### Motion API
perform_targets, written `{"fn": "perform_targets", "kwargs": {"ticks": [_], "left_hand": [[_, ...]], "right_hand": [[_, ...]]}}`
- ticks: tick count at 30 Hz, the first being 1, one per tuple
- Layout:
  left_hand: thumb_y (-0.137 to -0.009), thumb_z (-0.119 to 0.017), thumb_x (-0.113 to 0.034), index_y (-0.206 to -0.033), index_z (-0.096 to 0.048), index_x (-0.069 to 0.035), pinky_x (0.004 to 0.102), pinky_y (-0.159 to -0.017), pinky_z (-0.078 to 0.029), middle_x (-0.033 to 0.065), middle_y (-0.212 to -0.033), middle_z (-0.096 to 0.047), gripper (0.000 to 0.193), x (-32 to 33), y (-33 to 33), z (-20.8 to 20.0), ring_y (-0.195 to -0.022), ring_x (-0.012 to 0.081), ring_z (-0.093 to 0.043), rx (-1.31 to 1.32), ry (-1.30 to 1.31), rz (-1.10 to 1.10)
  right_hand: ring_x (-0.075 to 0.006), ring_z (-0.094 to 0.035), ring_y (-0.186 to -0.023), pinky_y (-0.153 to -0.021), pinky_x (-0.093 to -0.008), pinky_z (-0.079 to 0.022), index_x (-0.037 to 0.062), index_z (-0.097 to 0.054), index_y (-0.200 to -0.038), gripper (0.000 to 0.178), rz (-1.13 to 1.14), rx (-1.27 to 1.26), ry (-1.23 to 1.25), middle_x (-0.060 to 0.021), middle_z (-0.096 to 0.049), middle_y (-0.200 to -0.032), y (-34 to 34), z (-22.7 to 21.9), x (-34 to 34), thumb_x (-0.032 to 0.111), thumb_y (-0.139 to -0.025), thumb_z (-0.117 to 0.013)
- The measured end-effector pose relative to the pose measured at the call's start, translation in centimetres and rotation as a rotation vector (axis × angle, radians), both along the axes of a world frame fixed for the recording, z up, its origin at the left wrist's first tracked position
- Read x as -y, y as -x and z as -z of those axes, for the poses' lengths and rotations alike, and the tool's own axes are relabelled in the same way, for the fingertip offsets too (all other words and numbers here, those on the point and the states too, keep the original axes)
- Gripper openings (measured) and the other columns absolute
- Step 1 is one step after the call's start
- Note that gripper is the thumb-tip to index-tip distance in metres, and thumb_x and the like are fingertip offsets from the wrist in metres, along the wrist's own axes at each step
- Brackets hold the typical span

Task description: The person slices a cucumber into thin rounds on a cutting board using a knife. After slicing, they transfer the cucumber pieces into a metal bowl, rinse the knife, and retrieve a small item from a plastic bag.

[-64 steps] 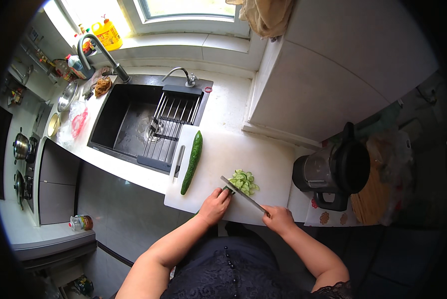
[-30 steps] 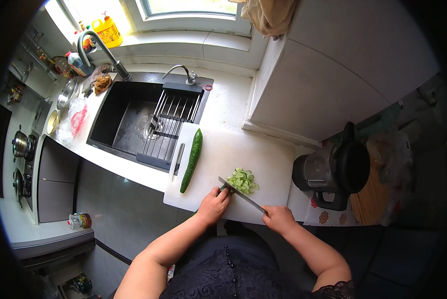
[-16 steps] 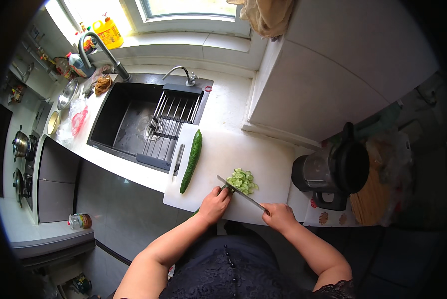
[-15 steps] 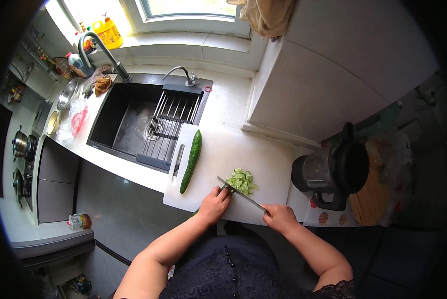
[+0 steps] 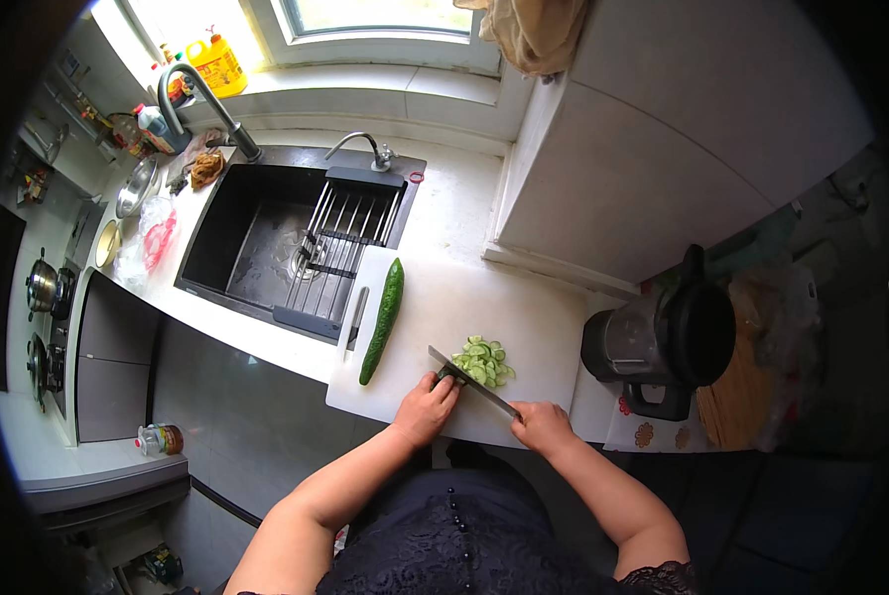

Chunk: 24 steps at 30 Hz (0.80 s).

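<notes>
The left hand (image 5: 427, 410) covers most of the cucumber piece (image 5: 445, 374) under its grip, so the piece's length cannot be told, while the right hand (image 5: 544, 428) hides the handle of the knife (image 5: 484, 390). The top edge cuts off the window (image 5: 380, 18) and the beige cloth (image 5: 536, 35), and the lower edge the dark lace top (image 5: 405, 540). The blender (image 5: 698, 327) hides part of the wooden board (image 5: 735, 402), and the items (image 5: 34, 186) at far left are too small and dim to name

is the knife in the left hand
No, the right hand grips the knife, which lies alongside the pile of cucumber slices.
</notes>
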<state>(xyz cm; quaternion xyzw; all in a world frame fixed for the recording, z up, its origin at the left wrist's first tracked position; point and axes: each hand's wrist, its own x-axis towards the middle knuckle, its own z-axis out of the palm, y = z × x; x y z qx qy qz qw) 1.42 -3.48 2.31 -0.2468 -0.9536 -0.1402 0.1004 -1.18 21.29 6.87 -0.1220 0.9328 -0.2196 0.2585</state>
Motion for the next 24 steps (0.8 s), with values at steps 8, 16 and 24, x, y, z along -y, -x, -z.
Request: {"fn": "perform_targets", "kwargs": {"ticks": [8, 16, 24], "left_hand": [[-0.078, -0.055, -0.011, -0.114, -0.064, -0.004, 0.0313, -0.074, -0.054, 0.0066, -0.115, -0.057, 0.038, -0.5, 0.3, -0.1, -0.103, 0.0296, -0.053, 0.006, -0.039, -0.006], [-0.078, -0.054, -0.011, -0.115, -0.063, -0.005, 0.0322, -0.075, -0.054, 0.0075, -0.115, -0.057, 0.038, -0.5, 0.3, -0.2, -0.105, 0.0308, -0.053, 0.013, -0.047, -0.007], [-0.079, -0.055, -0.014, -0.113, -0.063, -0.005, 0.0336, -0.081, -0.053, 0.0084, -0.117, -0.058, 0.036, -0.4, 0.2, -0.1, -0.104, 0.0322, -0.053, 0.037, -0.026, -0.006]], "right_hand": [[-0.0363, -0.065, -0.078, -0.073, -0.0463, -0.053, 0.0196, -0.070, -0.106, 0.030, -0.018, -0.069, 0.035, -0.0141, -0.068, -0.082, -0.3, -2.7, -1.3, 0.019, -0.080, -0.056], [-0.0360, -0.067, -0.080, -0.076, -0.0480, -0.054, 0.0207, -0.070, -0.112, 0.033, -0.084, -0.028, -0.016, -0.0143, -0.069, -0.084, -0.6, -3.0, -1.7, 0.019, -0.082, -0.056], [-0.0359, -0.066, -0.079, -0.074, -0.0465, -0.054, 0.0220, -0.069, -0.113, 0.033, -0.058, -0.061, -0.056, -0.0145, -0.069, -0.084, -0.4, -0.3, 0.0, 0.022, -0.082, -0.058]]}}
